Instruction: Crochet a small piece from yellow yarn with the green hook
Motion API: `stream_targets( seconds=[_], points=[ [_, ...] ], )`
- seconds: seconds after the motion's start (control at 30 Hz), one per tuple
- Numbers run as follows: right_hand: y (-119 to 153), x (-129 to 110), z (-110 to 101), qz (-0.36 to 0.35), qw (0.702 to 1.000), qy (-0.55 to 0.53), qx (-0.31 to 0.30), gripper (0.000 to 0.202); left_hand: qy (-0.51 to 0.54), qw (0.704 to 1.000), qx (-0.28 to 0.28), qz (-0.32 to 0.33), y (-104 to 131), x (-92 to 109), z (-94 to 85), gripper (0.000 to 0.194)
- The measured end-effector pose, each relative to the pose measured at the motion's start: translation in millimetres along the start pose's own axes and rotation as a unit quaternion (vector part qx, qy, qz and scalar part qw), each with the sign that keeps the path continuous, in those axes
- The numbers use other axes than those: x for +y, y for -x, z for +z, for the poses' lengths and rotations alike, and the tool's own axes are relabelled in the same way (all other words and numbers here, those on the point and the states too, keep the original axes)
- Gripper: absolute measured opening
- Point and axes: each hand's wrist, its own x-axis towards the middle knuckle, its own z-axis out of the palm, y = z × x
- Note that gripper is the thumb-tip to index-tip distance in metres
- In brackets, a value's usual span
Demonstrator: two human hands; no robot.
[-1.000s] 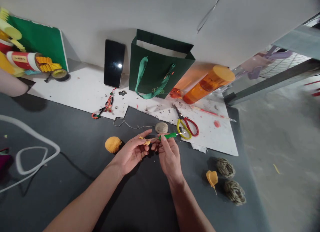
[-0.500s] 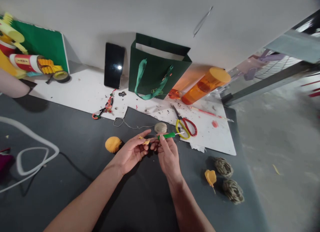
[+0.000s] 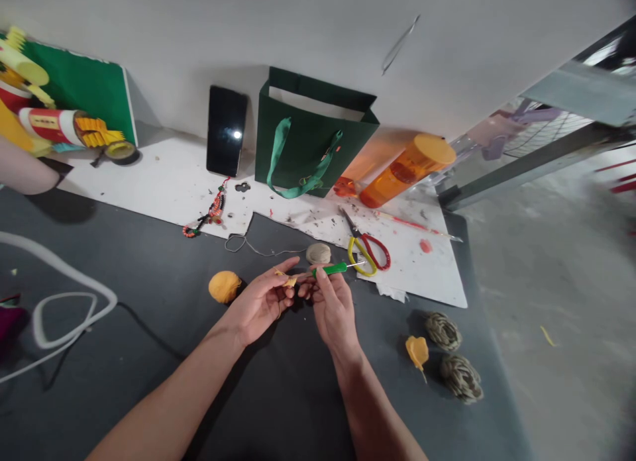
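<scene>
My left hand [image 3: 261,302] pinches a small piece of yellow crochet work [image 3: 288,281] between thumb and fingers. Closed round a green-handled crochet hook [image 3: 330,269], my right hand [image 3: 334,305] is just to the right of it. One metal end of the hook points right; the other end reaches toward the yellow piece, its tip too small to make out. A yellow yarn ball [image 3: 224,287] lies left of my left hand. Just beyond my hands sits a beige yarn ball [image 3: 318,253], with a thin strand running left.
Scissors [image 3: 365,249], a dark green bag [image 3: 313,143], a phone [image 3: 227,131] and an orange bottle [image 3: 407,169] are beyond my hands. At right lie a yellow crocheted flower [image 3: 417,350] and two grey-green bundles [image 3: 461,378]. Another person's arm [image 3: 27,169] shows at left.
</scene>
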Motion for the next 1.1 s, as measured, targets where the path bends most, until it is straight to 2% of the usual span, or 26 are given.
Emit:
stream_targets(
  seconds=[1.1],
  points=[
    [0.8,-1.3,-0.1,0.008,1.0,0.013,-0.009,0.036,0.017,1.0,0.015,-0.003,1.5,1.1,3.5,0.032]
  ],
)
